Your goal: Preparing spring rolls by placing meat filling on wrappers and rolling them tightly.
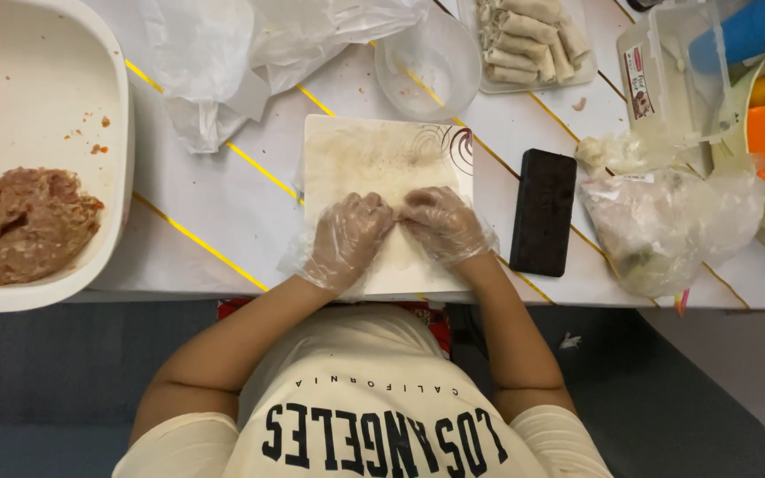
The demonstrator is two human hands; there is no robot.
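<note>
You are working at the white table (223,204), on the square board (356,150) lying at its near edge. Your gloved left hand (347,237) and right hand (443,223) are curling down on the board, fingertips meeting and hiding whatever they are pressing. Rolling evenly with both hands, keeping it tight, is likely serving you best.
</note>
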